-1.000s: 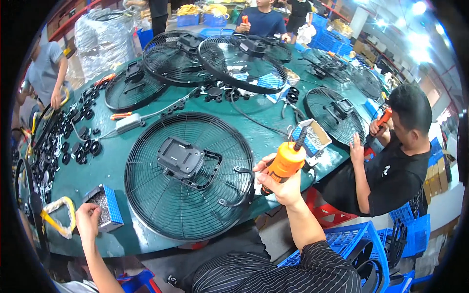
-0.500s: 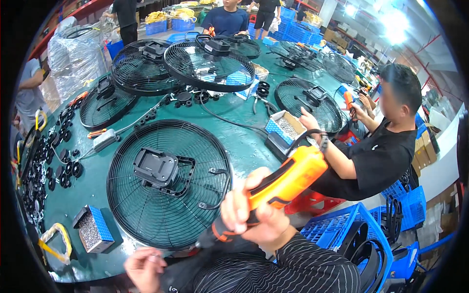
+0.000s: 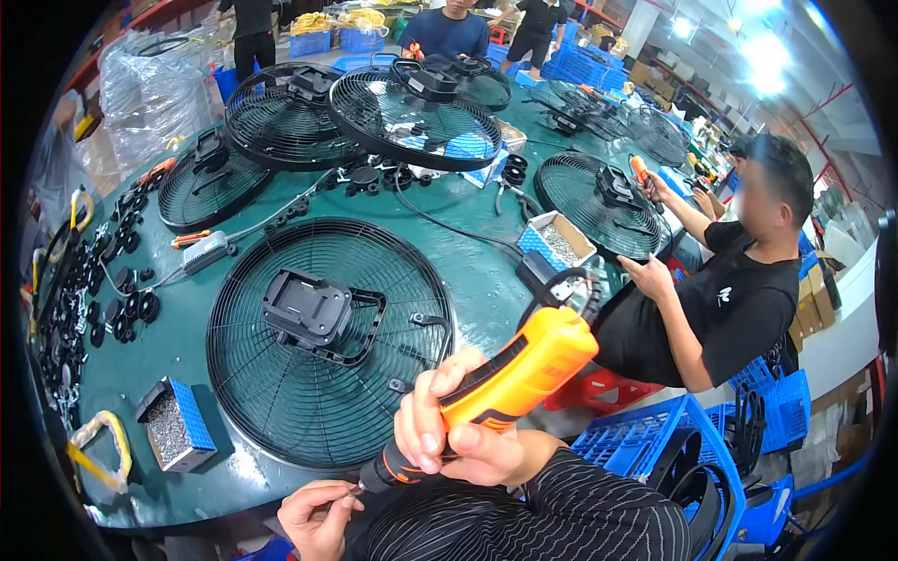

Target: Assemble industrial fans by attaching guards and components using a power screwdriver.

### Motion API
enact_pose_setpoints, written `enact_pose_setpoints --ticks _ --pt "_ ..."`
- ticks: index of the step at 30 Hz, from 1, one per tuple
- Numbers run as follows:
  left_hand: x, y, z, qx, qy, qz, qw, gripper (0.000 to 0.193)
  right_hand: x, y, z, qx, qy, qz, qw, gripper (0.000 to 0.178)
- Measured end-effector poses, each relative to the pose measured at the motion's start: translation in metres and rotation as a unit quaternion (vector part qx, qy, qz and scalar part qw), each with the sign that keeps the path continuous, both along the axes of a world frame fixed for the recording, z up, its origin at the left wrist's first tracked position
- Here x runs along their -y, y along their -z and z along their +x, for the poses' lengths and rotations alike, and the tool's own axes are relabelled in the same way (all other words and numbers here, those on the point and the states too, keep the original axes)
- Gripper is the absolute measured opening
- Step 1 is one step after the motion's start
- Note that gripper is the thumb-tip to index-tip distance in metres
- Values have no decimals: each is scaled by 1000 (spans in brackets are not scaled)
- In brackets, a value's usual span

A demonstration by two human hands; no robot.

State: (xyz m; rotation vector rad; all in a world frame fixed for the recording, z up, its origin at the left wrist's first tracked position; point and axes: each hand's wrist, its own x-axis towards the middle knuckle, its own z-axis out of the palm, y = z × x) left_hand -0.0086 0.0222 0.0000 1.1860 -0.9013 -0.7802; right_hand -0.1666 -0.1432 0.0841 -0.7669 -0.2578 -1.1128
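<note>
My right hand (image 3: 491, 455) is wrapped round an orange-and-black power screwdriver (image 3: 533, 366), its dark nose tilted down to the left. At that nose, my left hand (image 3: 318, 519) pinches something too small to make out. Just beyond both hands a round black fan guard (image 3: 271, 397) lies flat on the green table (image 3: 486, 290). A black motor housing (image 3: 307, 309) sits at its middle, and a curved black handle (image 3: 447, 338) lies on its right side, partly behind my right hand.
An open box of screws (image 3: 173, 430) stands to the left, another screw box (image 3: 559, 241) to the right. More fan guards (image 3: 412, 112) fill the far side. Black round parts (image 3: 122, 318) crowd the left edge. A co-worker (image 3: 748, 271) with an orange tool stands at right, near blue crates (image 3: 655, 439).
My left hand has risen rightward to the screwdriver's nose. The screwdriver in my right hand has shifted left and down. The co-worker's tool hand has moved up and left.
</note>
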Motion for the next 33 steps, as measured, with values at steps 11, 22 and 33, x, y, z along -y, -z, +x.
enact_pose_setpoints --ticks 11,22,33 --pt "6 0 -6 -14 9 4 1000 14 3 -2 -1 -17 -8 -7 1000 35" --pt "10 5 -16 344 -93 -28 934 36 6 11 -11 -109 -52 -132 984 56" --pt "5 26 -15 501 -269 80 819 61 -5 21 4 -134 -25 -218 966 42"
